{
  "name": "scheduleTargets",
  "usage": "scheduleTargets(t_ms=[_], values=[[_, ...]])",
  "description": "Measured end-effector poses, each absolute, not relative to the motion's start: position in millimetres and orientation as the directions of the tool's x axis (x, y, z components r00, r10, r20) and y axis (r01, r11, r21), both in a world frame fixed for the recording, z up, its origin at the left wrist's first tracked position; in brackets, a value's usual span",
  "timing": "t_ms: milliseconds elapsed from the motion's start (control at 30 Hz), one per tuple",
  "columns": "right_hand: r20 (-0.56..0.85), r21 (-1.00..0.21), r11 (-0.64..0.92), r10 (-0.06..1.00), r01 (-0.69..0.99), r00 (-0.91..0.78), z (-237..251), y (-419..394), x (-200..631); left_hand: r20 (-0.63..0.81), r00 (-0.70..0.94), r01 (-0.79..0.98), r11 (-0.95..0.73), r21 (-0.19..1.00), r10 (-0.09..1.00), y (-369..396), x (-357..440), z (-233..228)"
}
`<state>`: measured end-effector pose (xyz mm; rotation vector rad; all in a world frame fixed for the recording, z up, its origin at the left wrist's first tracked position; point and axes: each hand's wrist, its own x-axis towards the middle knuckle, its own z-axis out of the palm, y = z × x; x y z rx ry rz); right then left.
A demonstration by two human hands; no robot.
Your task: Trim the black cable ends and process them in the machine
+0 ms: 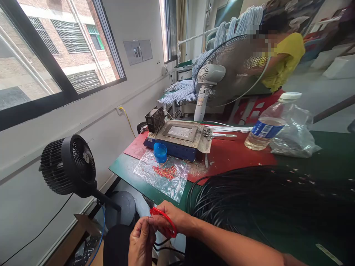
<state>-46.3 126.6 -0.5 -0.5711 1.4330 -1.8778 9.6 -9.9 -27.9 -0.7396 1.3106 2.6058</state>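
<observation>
Fingertips meet beside a green table [126, 169], where black cables [219, 195] lie heaped.
The left hand [139, 242] closes in a pinch, anything between its fingers too small to tell; the right hand [179, 218], curled, holds a red-handled tool [171, 221] just off the near edge, below a clear plastic bag [179, 189].

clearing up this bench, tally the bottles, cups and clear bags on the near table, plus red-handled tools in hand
Bottle: 1
Cup: 1
Clear bags: 2
Red-handled tool: 1
Total: 5
</observation>
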Motion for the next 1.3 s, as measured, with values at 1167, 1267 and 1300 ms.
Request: scheduleTargets(t_ms=[1167, 1267, 1300], values=[[-0.125, -0.93, -0.151, -0.729, 0.336, -0.673, 5.0, 128.4, -48.2, -0.469, -0.871, -0.305, -0.589, 0.748, -0.144, -8.7, 11.1, -19.6], [-0.097, -0.941, -0.151, -0.738, 0.303, -0.667, 1.4, 127.6, -48.3, -0.459, -0.876, -0.312, -0.55, 0.775, -0.15, -8.3, 11.7, -19.4], [-0.088, -0.944, -0.152, -0.738, 0.292, -0.669, 0.1, 127.4, -48.3, -0.462, -0.875, -0.322, -0.538, 0.779, -0.146, -8.4, 11.8, -19.5]])
